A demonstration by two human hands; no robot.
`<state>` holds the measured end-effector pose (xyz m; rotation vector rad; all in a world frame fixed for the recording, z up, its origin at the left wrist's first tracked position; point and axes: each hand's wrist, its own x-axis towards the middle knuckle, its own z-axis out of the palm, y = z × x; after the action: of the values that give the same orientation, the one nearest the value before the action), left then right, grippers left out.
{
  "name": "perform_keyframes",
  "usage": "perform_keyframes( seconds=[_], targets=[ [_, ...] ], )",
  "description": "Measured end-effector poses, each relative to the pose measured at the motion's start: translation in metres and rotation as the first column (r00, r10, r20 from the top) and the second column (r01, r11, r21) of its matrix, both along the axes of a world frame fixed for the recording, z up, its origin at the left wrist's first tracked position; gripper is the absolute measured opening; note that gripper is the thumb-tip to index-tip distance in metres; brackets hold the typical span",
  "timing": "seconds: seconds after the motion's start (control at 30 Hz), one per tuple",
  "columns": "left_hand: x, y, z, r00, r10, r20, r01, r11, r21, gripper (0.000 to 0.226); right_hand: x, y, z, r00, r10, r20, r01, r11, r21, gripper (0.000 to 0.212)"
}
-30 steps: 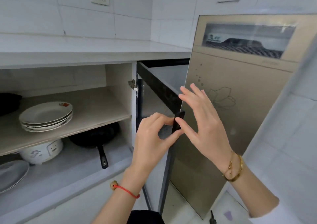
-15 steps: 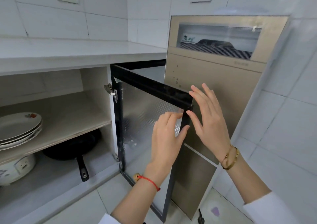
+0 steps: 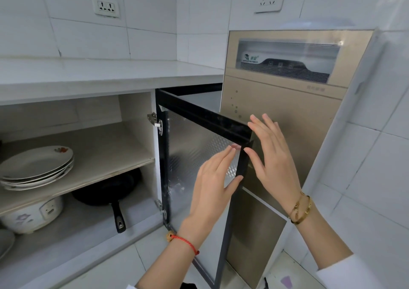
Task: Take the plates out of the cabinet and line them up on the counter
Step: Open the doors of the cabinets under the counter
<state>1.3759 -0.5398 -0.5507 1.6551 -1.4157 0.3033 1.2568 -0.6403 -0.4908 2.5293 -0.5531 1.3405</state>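
Observation:
A stack of white plates (image 3: 36, 167) with a small red flower print sits on the cabinet's upper shelf (image 3: 106, 156), far left. The black-framed glass cabinet door (image 3: 194, 147) stands swung open. My left hand (image 3: 212, 187) rests flat on the door's inner face near its free edge, thumb around the black frame. My right hand (image 3: 272, 156) lies with spread fingers on the outer side of the same edge. The white counter (image 3: 110, 71) runs above the cabinet.
A black frying pan (image 3: 110, 191) and a white rice cooker (image 3: 33, 213) sit on the cabinet floor. A gold appliance (image 3: 283, 102) stands right behind the open door. Part of another dish (image 3: 5, 242) shows at the lower left. Two wall sockets (image 3: 106, 6) are above.
The door has swung wider open toward the gold appliance, both hands moving with its edge. The view shifted, bringing the plates further into sight.

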Motion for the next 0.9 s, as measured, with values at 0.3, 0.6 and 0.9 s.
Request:
perform_keyframes(
  seconds=[0.3, 0.6, 0.9],
  targets=[
    [0.023, 0.044, 0.012, 0.996, 0.084, 0.036, -0.084, 0.996, -0.014, 0.056, 0.014, 0.039, 0.015, 0.995, 0.094, -0.011, -0.095, 0.990, -0.107, 0.050],
    [0.085, 0.131, 0.017, 0.944, 0.329, -0.010, -0.328, 0.939, -0.101, 0.046, 0.092, 0.102, 0.007, 0.927, 0.375, -0.002, -0.374, 0.927, 0.035, 0.045],
    [0.162, 0.234, 0.004, 0.780, 0.625, -0.035, -0.626, 0.777, -0.074, 0.045, 0.196, 0.145, -0.034, 0.825, 0.564, -0.020, -0.541, 0.801, 0.257, 0.042]
  ],
)
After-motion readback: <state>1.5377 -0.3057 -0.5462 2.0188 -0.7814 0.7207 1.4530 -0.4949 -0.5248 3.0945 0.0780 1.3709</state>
